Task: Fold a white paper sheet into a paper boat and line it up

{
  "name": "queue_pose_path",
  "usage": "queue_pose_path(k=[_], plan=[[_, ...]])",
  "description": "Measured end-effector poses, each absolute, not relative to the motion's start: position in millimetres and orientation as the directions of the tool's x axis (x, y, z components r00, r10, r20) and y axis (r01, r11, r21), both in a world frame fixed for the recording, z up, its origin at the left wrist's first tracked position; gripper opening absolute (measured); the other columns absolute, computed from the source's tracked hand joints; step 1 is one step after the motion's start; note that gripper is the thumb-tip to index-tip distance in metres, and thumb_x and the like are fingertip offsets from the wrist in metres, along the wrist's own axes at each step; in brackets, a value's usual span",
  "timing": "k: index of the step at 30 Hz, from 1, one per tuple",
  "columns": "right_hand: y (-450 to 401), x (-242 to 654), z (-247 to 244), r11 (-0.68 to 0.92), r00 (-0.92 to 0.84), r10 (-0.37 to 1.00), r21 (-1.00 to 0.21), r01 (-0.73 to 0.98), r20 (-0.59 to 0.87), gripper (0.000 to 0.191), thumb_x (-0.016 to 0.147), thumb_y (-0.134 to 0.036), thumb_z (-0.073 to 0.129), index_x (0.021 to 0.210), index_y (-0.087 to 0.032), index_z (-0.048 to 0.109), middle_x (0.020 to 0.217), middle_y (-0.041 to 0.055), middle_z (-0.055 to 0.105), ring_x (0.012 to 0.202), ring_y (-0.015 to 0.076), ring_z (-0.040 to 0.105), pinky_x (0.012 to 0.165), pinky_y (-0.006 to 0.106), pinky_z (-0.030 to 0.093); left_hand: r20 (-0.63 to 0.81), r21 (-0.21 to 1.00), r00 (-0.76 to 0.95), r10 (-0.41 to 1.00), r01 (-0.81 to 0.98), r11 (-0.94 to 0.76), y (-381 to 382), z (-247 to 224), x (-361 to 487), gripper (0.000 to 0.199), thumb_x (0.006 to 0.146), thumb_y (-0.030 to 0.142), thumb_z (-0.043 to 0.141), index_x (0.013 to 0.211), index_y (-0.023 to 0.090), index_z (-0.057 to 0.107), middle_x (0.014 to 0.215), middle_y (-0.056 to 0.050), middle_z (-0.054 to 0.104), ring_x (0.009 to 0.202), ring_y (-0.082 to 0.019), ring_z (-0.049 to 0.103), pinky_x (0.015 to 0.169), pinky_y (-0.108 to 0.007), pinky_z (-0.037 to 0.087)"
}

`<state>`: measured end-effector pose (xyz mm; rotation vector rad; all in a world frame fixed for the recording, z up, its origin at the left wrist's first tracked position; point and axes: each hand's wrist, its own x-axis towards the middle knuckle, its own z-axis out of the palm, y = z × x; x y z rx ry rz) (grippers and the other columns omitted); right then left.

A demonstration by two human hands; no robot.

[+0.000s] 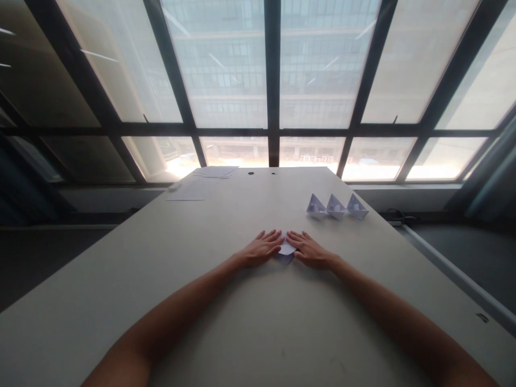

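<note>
A small folded piece of white paper (286,250) lies on the white table (258,317) between my two hands. My left hand (263,249) rests over its left side, palm down with the fingers stretched out. From the other side my right hand (308,249) lies flat over the paper's right edge, fingers extended. Parts of the paper are covered by the fingers, and its lower corner points toward me. Beyond my right hand stand three folded paper boats (336,207) in a row.
White paper sheets (192,190) lie at the table's far left. Two dark round spots (250,173) show near the far edge. Large windows (234,64) with dark frames rise behind the table. A small dark mark (482,317) is at the right edge.
</note>
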<state>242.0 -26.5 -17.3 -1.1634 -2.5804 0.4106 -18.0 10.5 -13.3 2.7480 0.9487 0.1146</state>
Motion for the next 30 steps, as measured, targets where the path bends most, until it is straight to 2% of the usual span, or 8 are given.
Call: queue_pose_path(k=[3, 6, 11, 18, 22, 25, 30], plan=[[-26.0, 241.3, -15.5, 0.595, -0.606, 0.786, -0.418, 0.686, 0.124, 0.053, 0.103, -0.039, 0.034, 0.154, -0.024, 0.035, 0.161, 0.0080, 0.028, 0.150, 0.0220, 0.021, 0.122, 0.050, 0.009, 0.033, 0.233, 0.772, 0.634, 0.611, -0.756, 11.1, -15.6, -16.1, 0.057, 0.105, 0.051, 0.021, 0.157, 0.027, 0.027, 0.163, -0.009, 0.023, 0.152, -0.024, 0.017, 0.121, -0.050, 0.012], [-25.3, 237.9, -17.0, 0.556, -0.567, 0.815, -0.439, 0.706, 0.121, 0.052, 0.105, -0.041, 0.026, 0.153, -0.024, 0.037, 0.159, 0.0077, 0.032, 0.149, 0.0213, 0.024, 0.122, 0.050, 0.012, 0.042, 0.214, 0.779, 0.626, 0.605, -0.767, 10.0, -16.9, -15.0, 0.062, 0.104, 0.056, 0.026, 0.158, 0.027, 0.021, 0.164, -0.008, 0.020, 0.152, -0.025, 0.017, 0.121, -0.050, 0.010], [-28.5, 232.5, -18.0, 0.568, -0.564, 0.817, -0.344, 0.748, 0.122, 0.062, 0.100, -0.046, 0.039, 0.157, -0.022, 0.029, 0.162, 0.0074, 0.026, 0.151, 0.0240, 0.020, 0.122, 0.050, 0.012, 0.036, 0.186, 0.771, 0.635, 0.619, -0.763, 8.3, -16.5, -14.9, 0.067, 0.102, 0.058, 0.027, 0.160, 0.027, 0.015, 0.165, -0.006, 0.017, 0.152, -0.025, 0.016, 0.122, -0.046, 0.009], [-33.8, 230.4, -15.0, 0.574, -0.569, 0.815, -0.286, 0.767, 0.110, 0.077, 0.096, -0.058, 0.043, 0.159, -0.019, 0.022, 0.162, 0.0110, 0.023, 0.151, 0.0265, 0.018, 0.122, 0.048, 0.009, 0.044, 0.157, 0.764, 0.644, 0.631, -0.760, 0.6, -11.3, -11.3, 0.085, 0.094, 0.073, 0.031, 0.160, 0.023, 0.013, 0.164, -0.009, 0.017, 0.152, -0.029, 0.017, 0.122, -0.048, 0.008], [-35.3, 230.9, -13.5, 0.576, -0.570, 0.814, -0.276, 0.769, 0.111, 0.082, 0.094, -0.065, 0.043, 0.158, -0.018, 0.023, 0.163, 0.0115, 0.021, 0.151, 0.0274, 0.017, 0.122, 0.049, 0.008, 0.056, 0.156, 0.751, 0.657, 0.644, -0.749, -3.3, -9.7, -8.2, 0.087, 0.093, 0.076, 0.030, 0.160, 0.022, 0.015, 0.164, -0.010, 0.018, 0.151, -0.029, 0.018, 0.122, -0.048, 0.007], [-35.2, 229.7, -14.0, 0.578, -0.570, 0.813, -0.283, 0.765, 0.119, 0.080, 0.094, -0.065, 0.044, 0.158, -0.021, 0.026, 0.162, 0.0105, 0.023, 0.151, 0.0268, 0.018, 0.122, 0.049, 0.009, 0.063, 0.162, 0.751, 0.658, 0.643, -0.749, -3.1, -10.4, -7.4, 0.086, 0.093, 0.076, 0.031, 0.160, 0.023, 0.017, 0.164, -0.009, 0.020, 0.151, -0.029, 0.019, 0.122, -0.048, 0.007], [-32.6, 223.5, -19.7, 0.512, -0.496, 0.858, -0.310, 0.801, 0.136, 0.063, 0.099, -0.056, 0.041, 0.154, -0.026, 0.036, 0.161, 0.0074, 0.030, 0.150, 0.0250, 0.022, 0.121, 0.050, 0.012, 0.079, 0.187, 0.741, 0.667, 0.646, -0.740, 0.5, -14.5, -7.3, 0.074, 0.098, 0.067, 0.032, 0.158, 0.026, 0.023, 0.163, -0.008, 0.024, 0.151, -0.026, 0.021, 0.122, -0.050, 0.009]])
